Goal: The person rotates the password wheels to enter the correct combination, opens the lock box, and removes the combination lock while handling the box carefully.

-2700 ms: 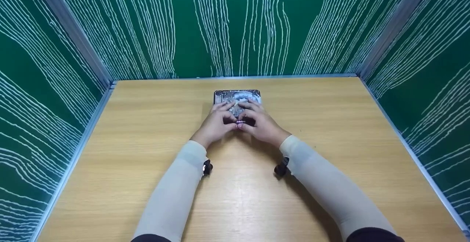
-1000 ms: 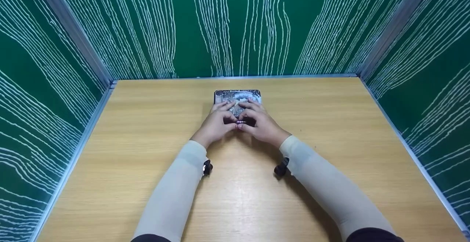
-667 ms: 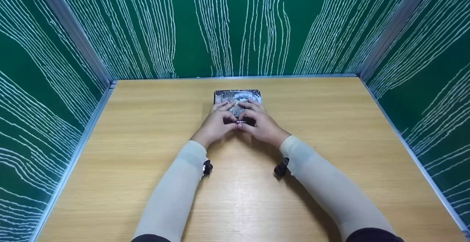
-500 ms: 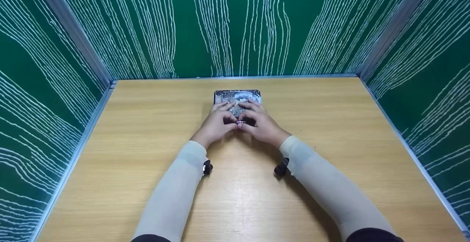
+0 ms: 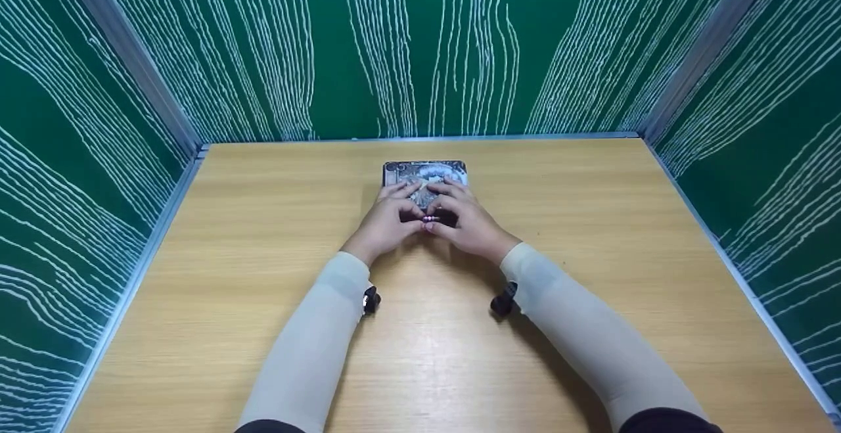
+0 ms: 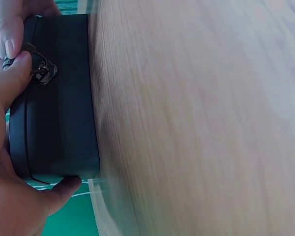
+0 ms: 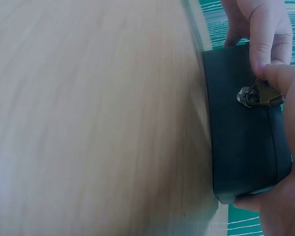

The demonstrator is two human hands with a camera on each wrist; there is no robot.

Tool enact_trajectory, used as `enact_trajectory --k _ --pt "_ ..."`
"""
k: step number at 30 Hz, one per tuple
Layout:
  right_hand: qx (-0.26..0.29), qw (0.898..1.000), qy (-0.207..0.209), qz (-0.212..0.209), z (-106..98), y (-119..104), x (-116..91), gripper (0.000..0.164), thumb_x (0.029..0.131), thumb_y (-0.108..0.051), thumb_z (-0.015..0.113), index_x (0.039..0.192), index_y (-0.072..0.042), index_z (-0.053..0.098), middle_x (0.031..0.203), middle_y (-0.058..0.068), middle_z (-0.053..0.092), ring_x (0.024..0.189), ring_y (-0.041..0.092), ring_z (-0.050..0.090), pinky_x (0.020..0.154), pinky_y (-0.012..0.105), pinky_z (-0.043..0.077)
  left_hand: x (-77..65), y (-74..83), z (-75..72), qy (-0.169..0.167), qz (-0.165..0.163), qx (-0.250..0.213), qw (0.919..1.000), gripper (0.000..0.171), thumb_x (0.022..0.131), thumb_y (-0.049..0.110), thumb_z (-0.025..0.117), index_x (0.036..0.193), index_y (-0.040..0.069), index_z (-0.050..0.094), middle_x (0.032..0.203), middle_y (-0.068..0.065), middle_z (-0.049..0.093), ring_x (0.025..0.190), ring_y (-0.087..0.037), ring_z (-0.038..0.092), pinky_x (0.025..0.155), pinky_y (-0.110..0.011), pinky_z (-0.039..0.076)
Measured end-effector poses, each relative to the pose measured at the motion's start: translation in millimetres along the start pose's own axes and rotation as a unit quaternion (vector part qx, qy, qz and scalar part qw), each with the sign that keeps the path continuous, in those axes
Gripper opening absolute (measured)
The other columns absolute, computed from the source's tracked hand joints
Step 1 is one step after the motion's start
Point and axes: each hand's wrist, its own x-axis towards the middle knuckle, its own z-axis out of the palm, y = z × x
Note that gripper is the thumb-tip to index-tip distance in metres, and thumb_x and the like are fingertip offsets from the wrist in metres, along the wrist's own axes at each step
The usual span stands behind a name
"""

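One small metal padlock (image 7: pixel 268 93) sits at the single metal latch (image 7: pixel 243 97) on the near face of one dark box (image 6: pixel 61 113). Whether its shackle is fastened, I cannot tell. The box stands near the far edge of the table, about midway between left and right; its one lid (image 5: pixel 427 173) lies shut and carries a grey, blue and brown picture.

Two hands are at the padlock. The left hand (image 5: pixel 384 224) pinches it from the left and the right hand (image 5: pixel 474 224) from the right, each with thumb and forefinger drawn almost together on the metal. Other fingers of both hands lie over the near part of the lid and along the box's left and right sides.

Two pale sleeves, one left (image 5: pixel 309 341) and one right (image 5: pixel 585 321), lead back to the near edge, each with one black device on its inner side, left (image 5: pixel 372 299) and right (image 5: pixel 502 301).

Beneath is one wooden table (image 5: pixel 427 374). Three green walls with white wavy lines stand left, right and far (image 5: pixel 328 58), with two grey posts at the far corners.
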Motion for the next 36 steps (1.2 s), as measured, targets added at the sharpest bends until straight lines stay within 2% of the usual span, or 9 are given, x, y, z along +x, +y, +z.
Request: enact_trajectory --k 13,21,26,36 --pt "-0.007 1.0 -0.005 0.003 0.0 -1.1 -0.2 0.018 0.106 -0.028 0.082 0.119 -0.016 0.077 0.18 0.008 0.048 0.177 0.044 0.021 0.141 0.076 0.013 0.7 -3.1 1.2 0.001 -0.004 0.0 1.0 0.007 0.1 0.023 0.089 0.104 0.018 0.087 0.182 0.01 0.043 0.176 -0.025 0.026 0.146 -0.053 0.018" --pt "-0.004 1.0 -0.002 -0.002 0.3 -0.4 -0.2 0.018 0.106 -0.027 0.081 0.117 -0.013 0.077 0.177 0.01 0.052 0.176 0.042 0.023 0.143 0.069 0.015 2.2 -4.6 1.9 0.002 0.003 0.003 1.0 0.009 0.099 0.023 0.09 0.106 0.017 0.088 0.182 0.009 0.045 0.176 -0.025 0.028 0.146 -0.052 0.02" --pt "0.003 1.0 0.002 -0.004 0.2 0.3 0.0 0.022 0.105 -0.029 0.083 0.12 -0.014 0.076 0.177 0.01 0.052 0.176 0.042 0.024 0.143 0.071 0.014 1.8 -3.5 1.7 0.002 -0.002 0.002 1.0 0.01 0.099 0.021 0.089 0.107 0.017 0.088 0.182 0.01 0.044 0.176 -0.025 0.027 0.146 -0.052 0.02" --pt "0.005 1.0 0.001 -0.003 -0.1 1.0 0.5 0.019 0.104 -0.026 0.083 0.118 -0.014 0.076 0.177 0.01 0.051 0.176 0.044 0.023 0.142 0.074 0.013 1.7 -1.9 1.4 0.0 -0.009 -0.001 1.0 0.008 0.099 0.022 0.089 0.106 0.018 0.088 0.183 0.011 0.043 0.176 -0.024 0.026 0.146 -0.053 0.019"
